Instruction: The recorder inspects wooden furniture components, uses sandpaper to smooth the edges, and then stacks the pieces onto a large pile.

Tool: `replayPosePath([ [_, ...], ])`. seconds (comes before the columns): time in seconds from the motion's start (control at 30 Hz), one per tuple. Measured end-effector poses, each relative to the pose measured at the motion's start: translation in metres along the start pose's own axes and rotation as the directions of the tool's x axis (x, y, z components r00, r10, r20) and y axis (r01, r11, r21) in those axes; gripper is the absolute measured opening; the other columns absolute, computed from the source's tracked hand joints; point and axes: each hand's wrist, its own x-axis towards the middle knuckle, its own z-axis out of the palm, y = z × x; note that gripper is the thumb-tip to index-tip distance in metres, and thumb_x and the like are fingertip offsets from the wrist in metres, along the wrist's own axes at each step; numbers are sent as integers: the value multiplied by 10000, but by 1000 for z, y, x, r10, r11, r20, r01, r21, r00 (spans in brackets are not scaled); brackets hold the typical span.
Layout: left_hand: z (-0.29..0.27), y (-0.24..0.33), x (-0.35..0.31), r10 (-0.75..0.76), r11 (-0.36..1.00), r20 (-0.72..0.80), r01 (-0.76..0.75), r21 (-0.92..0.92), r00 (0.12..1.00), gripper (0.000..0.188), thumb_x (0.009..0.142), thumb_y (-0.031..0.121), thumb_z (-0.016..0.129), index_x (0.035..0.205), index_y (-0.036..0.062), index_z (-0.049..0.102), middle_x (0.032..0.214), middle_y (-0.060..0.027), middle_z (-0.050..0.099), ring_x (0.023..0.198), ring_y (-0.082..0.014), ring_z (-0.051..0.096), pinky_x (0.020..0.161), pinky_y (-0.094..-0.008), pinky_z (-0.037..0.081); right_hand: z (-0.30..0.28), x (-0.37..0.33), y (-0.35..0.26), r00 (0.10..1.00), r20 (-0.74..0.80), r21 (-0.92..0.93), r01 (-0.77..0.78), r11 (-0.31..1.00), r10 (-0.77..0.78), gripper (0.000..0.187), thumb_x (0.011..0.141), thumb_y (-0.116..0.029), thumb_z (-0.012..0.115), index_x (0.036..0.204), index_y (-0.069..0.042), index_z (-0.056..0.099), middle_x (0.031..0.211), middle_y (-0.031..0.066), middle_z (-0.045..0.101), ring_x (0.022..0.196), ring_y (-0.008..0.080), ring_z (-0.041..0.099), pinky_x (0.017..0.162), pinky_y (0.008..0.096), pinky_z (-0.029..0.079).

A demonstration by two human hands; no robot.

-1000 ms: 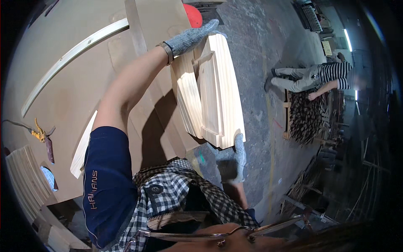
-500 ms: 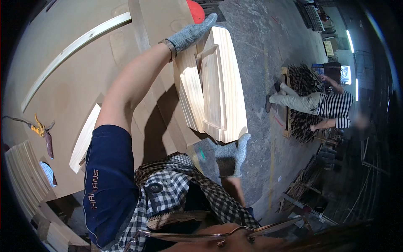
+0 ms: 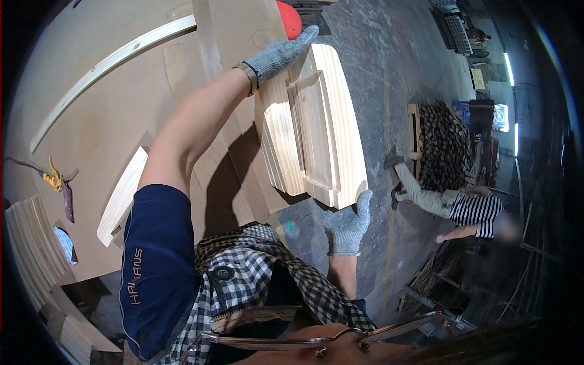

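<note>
Pale wooden panels (image 3: 313,128), stacked as a bundle of several boards with a raised frame piece on top, sit at the edge of a brown counter (image 3: 91,128), overhanging the grey concrete floor (image 3: 377,73). The left hand (image 3: 278,55), in a grey knit glove, lies flat on the far end of the bundle, its fingers (image 3: 301,38) stretched out along the top edge and not curled around anything. The right hand (image 3: 348,222), also gloved, is just below the near end, its fingers (image 3: 363,201) straight and touching the bundle's lower corner, pressing rather than gripping. Beyond the left fingers sits a red rounded object (image 3: 291,18). Well to the left of both hands a long curved wooden strip (image 3: 103,67) and a yellow-handled tool (image 3: 56,182) lie on the counter. Far to the right of the right fingers, another person in a striped shirt (image 3: 468,210) bends beside a pallet of dark pieces (image 3: 441,146).
</note>
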Motion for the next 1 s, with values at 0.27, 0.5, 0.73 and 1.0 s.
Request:
replayPosePath([
  [0.27, -1, -10, 3, 33, 994, 19, -35, 108, 999, 676, 864, 589, 247, 1347, 119, 285, 1336, -210, 325, 1259, -315, 289, 1036, -352, 216, 2, 2, -5, 1000, 2, -10, 6, 1000, -6, 617, 824, -375, 541, 1289, -32, 324, 1251, 152, 424, 1125, 311, 436, 934, 452, 374],
  [0.5, -1, -23, 4, 189, 957, 67, -199, 212, 980, 468, 939, 391, 194, 1377, 224, 199, 1394, -110, 264, 1262, -298, 289, 1053, -352, 194, -4, 10, -3, 999, 22, -30, 28, 999, -27, 605, 817, -350, 563, 1278, -30, 335, 1230, 158, 443, 1112, 309, 450, 915, 449, 396],
  [0.73, 2, -25, 4, 270, 935, 82, -282, 215, 959, 448, 946, 334, 190, 1383, 236, 163, 1413, -84, 224, 1269, -282, 281, 1061, -345, 187, 6, 4, -1, 999, -8, -52, 41, 998, -42, 568, 830, -332, 550, 1267, -26, 352, 1228, 155, 446, 1093, 303, 467, 903, 433, 411],
  [1.0, -1, -23, -2, 250, 943, 66, -259, 208, 966, 526, 927, 428, 220, 1381, 166, 180, 1408, -98, 233, 1272, -286, 274, 1058, -346, 193, -2, 10, 1, 1000, 9, -8, 24, 1000, -24, 545, 852, -328, 519, 1266, -16, 350, 1233, 159, 440, 1106, 301, 457, 919, 445, 400],
])
